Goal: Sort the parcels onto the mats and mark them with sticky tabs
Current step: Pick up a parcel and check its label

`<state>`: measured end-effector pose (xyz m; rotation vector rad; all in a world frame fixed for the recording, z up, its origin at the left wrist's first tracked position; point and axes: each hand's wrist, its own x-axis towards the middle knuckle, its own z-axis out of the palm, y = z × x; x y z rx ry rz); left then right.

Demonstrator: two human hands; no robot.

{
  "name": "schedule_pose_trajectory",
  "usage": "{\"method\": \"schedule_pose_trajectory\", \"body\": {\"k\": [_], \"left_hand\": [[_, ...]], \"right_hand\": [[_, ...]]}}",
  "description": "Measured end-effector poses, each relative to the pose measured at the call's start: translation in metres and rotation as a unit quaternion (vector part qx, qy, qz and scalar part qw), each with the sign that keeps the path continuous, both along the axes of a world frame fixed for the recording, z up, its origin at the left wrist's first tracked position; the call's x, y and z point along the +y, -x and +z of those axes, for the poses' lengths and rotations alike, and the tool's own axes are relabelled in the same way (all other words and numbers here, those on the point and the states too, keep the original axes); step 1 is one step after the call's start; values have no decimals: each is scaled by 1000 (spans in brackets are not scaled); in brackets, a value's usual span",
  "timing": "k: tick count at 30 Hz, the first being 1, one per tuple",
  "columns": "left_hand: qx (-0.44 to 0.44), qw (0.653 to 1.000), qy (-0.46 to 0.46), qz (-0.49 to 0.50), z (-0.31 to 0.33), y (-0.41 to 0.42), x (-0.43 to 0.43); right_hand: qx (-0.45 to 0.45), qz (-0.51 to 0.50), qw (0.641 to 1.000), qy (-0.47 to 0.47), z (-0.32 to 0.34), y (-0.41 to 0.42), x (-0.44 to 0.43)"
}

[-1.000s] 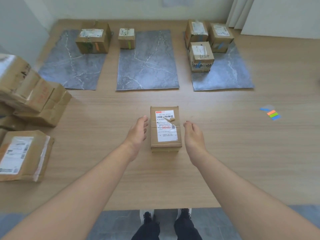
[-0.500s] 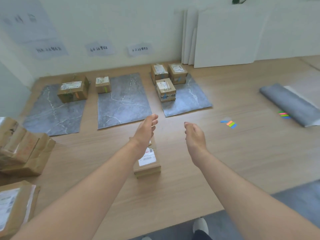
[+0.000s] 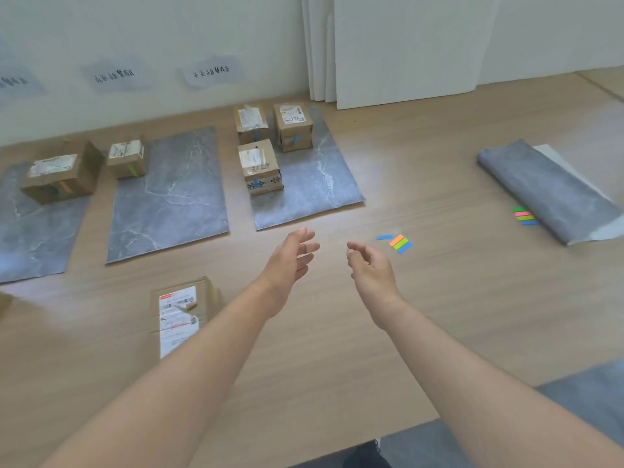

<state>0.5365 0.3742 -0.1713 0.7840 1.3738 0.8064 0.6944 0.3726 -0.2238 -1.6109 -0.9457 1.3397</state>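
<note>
Cardboard parcel on bare table; left hand, right hand loose, empty. Best pinch one of the sticky tabs by its edge.

Three mats lie side by side along the back of the table.
The left mat bears one parcel, the middle mat a smaller parcel at its far left corner, and the right mat three boxes at its far end. A loose parcel lies before the middle mat. Sticky tabs lie before the right mat's right corner. Far right lies a rolled mat, with a second tab set just beside it.
</note>
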Motion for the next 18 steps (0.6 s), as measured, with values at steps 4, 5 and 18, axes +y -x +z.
{"method": "schedule_pose_trajectory", "body": {"k": [4,5,18], "left_hand": [[-18,999,24,14,-16,-45,31],[-22,999,29,15,-20,-53,38],[-26,995,101,-3,-82,-121,124]], "right_hand": [[-10,-7,1000,20,-20,-49,26],[-9,-11,999,29,-24,-58,32],[-60,-44,995,73,-81,-110,108]]}}
